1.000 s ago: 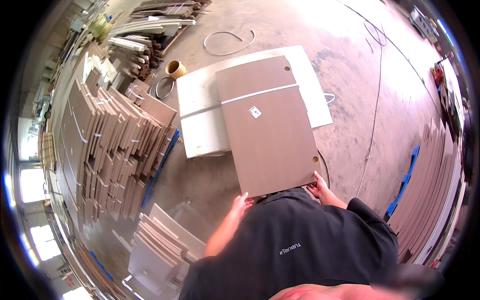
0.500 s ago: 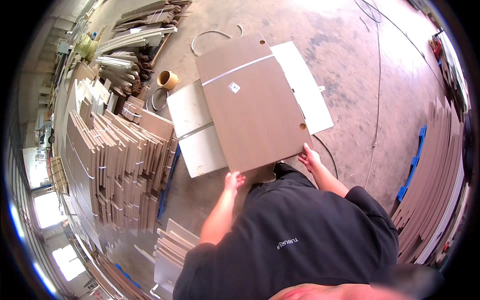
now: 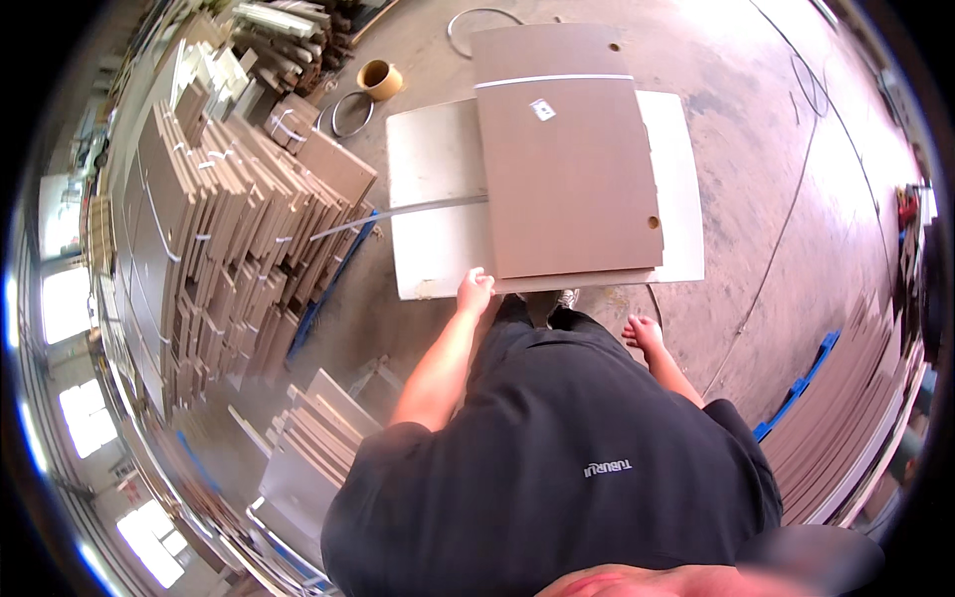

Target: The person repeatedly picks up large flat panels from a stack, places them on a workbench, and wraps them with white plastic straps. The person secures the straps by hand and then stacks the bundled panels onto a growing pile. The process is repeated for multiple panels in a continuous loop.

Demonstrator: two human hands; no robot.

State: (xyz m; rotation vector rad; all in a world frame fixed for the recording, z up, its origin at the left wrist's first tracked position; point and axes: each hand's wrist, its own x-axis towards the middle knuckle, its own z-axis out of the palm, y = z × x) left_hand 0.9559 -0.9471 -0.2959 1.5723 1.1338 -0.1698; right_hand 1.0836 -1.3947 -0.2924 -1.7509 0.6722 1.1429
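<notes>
A brown rectangular panel stack (image 3: pixel 565 169) with two round holes near its right edge lies on top of white boards (image 3: pixel 438 154). A pale strap (image 3: pixel 553 79) crosses its far part, and a small white label sits below that strap. My left hand (image 3: pixel 476 291) is at the stack's near left corner, its fingers curled against the edge. Apart from the panels, to the right of their near edge, my right hand (image 3: pixel 645 332) is empty with its fingers loosely bent and apart. A thin grey strip (image 3: pixel 398 210) runs leftward from under the panels.
Tall strapped stacks of brown panels (image 3: pixel 229 229) stand at the left on a blue pallet (image 3: pixel 333 289). More panels (image 3: pixel 836 418) lie at the right beside another blue pallet (image 3: pixel 799 386). A cardboard tube (image 3: pixel 379 80) stands beyond. Cables (image 3: pixel 786 229) cross the concrete floor.
The brown panels have come to lie squarer on the white boards. My right hand has let go and drawn away; my left stays at the corner. The view has shifted.
</notes>
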